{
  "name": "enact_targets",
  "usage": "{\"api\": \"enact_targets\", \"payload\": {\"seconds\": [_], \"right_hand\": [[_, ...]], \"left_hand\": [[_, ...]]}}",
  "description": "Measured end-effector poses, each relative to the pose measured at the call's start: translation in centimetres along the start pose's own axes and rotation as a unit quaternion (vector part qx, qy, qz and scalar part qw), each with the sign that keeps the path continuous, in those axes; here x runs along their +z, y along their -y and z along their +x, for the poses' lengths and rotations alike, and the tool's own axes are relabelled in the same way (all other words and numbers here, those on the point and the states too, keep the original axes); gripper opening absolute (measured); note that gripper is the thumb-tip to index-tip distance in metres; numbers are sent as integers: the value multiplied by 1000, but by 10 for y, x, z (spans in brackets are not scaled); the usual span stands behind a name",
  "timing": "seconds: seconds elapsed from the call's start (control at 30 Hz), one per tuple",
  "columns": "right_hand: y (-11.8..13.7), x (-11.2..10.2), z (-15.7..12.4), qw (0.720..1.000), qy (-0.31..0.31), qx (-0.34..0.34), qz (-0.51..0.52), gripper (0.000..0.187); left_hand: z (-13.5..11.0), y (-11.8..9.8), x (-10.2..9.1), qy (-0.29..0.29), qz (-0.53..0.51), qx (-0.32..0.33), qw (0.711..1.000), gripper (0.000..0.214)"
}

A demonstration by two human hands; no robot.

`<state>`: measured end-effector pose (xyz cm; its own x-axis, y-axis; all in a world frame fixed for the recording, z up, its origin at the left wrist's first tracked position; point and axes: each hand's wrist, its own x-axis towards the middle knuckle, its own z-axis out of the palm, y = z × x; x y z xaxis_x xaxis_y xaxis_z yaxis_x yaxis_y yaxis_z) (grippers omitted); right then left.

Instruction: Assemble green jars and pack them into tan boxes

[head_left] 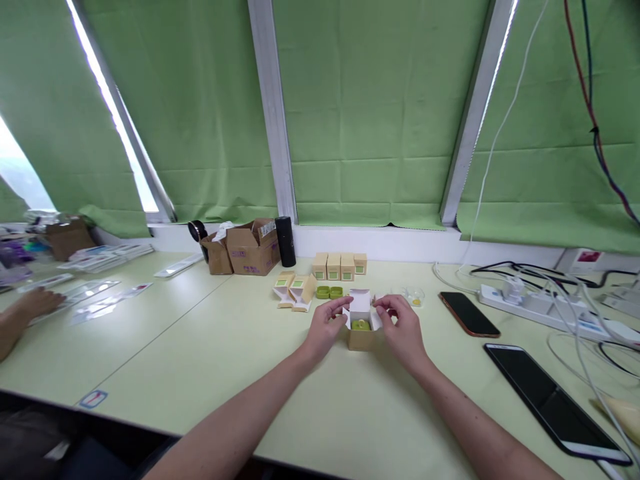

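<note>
A small brown cardboard box (361, 342) with a white inside stands open on the table between my hands. Its lid flap points up at the back, and a green object (361, 325) lies within. At the left side flap, my left hand (326, 328) has thumb and fingers closed on the box's edge. My right hand (403, 328) pinches at the right side flap. Just behind the box sit two green square pieces (329, 292). To their left, two opened cartons (295, 291) lean side by side. Clear round containers (413, 296) rest behind my right hand, one with something yellow inside.
Several closed small boxes (340, 266) stand in a row near the wall. Larger cardboard boxes (253, 250) and a black cylinder (285, 241) are at the back left. Phone (469, 314), tablet (555, 400) and power strip (543, 312) with cables occupy the right. Another person's hand (37, 303) is far left.
</note>
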<state>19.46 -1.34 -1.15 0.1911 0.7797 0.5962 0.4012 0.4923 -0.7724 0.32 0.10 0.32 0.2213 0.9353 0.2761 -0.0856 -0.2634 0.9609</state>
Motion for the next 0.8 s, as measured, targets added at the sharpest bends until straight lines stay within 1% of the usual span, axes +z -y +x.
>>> {"api": "enact_targets", "payload": {"seconds": [0.07,0.17,0.27,0.33,0.53,0.67,0.8], "right_hand": [[-11,0,2,999,-20,38,22,22],[-30,1,5,994,-32,89,54,27],[-44,5,5,991,-36,102,77,28],[-48,7,5,990,-35,105,82,28],[-43,10,3,985,-7,145,97,31],[-38,11,2,981,3,162,106,32],[-33,10,1,978,4,171,123,34]], "left_hand": [[0,0,0,-3,-10,-4,1000,44],[1,-1,0,-11,-19,-7,1000,40],[2,-2,0,-15,-12,-9,1000,38],[3,0,1,-15,-11,-11,1000,38],[3,3,3,21,-39,-23,999,44],[2,2,5,24,-12,-26,999,48],[1,2,7,22,25,-30,999,47]]}}
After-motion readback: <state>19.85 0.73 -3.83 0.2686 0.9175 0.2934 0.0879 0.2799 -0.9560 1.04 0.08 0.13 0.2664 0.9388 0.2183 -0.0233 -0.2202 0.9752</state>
